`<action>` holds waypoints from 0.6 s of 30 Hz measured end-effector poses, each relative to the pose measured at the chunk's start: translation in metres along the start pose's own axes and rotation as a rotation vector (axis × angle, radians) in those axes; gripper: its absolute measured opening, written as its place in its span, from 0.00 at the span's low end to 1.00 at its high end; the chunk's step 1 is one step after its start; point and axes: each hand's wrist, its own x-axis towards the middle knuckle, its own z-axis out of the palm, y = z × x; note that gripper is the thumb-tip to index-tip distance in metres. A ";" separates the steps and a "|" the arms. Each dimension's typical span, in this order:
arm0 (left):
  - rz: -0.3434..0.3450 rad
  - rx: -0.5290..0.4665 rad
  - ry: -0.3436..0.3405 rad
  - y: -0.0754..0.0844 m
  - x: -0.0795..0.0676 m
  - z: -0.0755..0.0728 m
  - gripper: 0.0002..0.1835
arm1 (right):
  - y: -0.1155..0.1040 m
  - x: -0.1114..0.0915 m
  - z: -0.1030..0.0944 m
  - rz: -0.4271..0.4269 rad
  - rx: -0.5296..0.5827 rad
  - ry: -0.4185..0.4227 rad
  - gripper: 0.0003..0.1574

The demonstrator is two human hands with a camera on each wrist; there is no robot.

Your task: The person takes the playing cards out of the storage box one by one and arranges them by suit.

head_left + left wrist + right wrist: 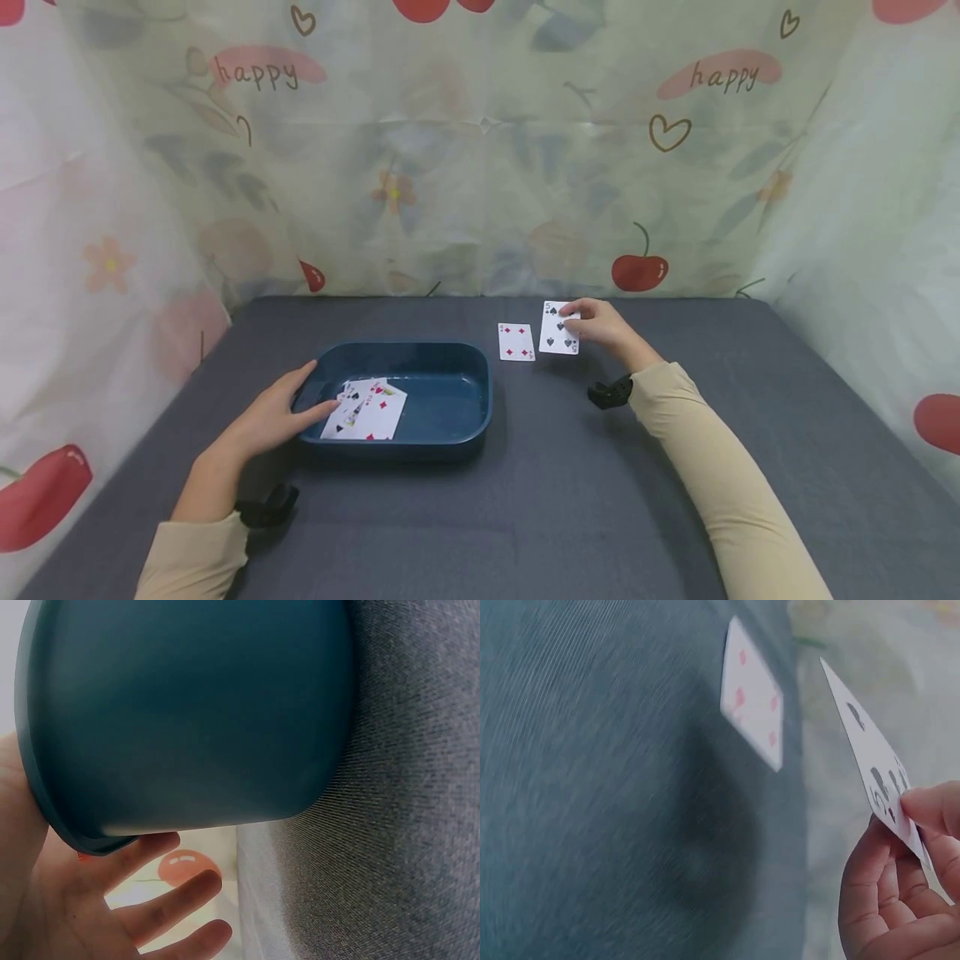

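My right hand point(603, 327) pinches a five of spades playing card point(552, 335) between thumb and fingers. In the right wrist view the card point(870, 754) is tilted and held up off the cloth. Just left of it, a four of diamonds point(516, 342) lies face up on the table. My left hand point(262, 425) grips the left end of a dark blue tray point(442, 404), thumb over the rim and the other fingers outside. Inside the tray, near that thumb, several overlapping cards point(382, 417) lie face up, one a face card.
Dark grey cloth point(555, 517) covers the table. A patterned curtain point(480, 183) with cherries and hearts closes off the back and both sides. Black bands with small devices sit on both wrists, such as the right wrist device point(609, 393).
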 end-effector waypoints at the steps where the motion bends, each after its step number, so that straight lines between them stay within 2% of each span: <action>1: -0.001 0.000 0.000 0.000 0.000 0.000 0.48 | 0.003 0.001 -0.001 0.009 -0.015 0.005 0.21; 5: 0.001 0.001 0.002 0.001 -0.001 0.000 0.48 | 0.010 0.002 -0.001 0.041 -0.044 0.012 0.21; 12: -0.001 0.007 0.008 0.000 -0.001 0.000 0.49 | 0.019 0.008 0.002 0.016 -0.068 0.047 0.20; 18: -0.007 0.007 0.007 0.000 0.000 0.001 0.48 | 0.026 0.014 0.003 0.032 -0.079 0.052 0.21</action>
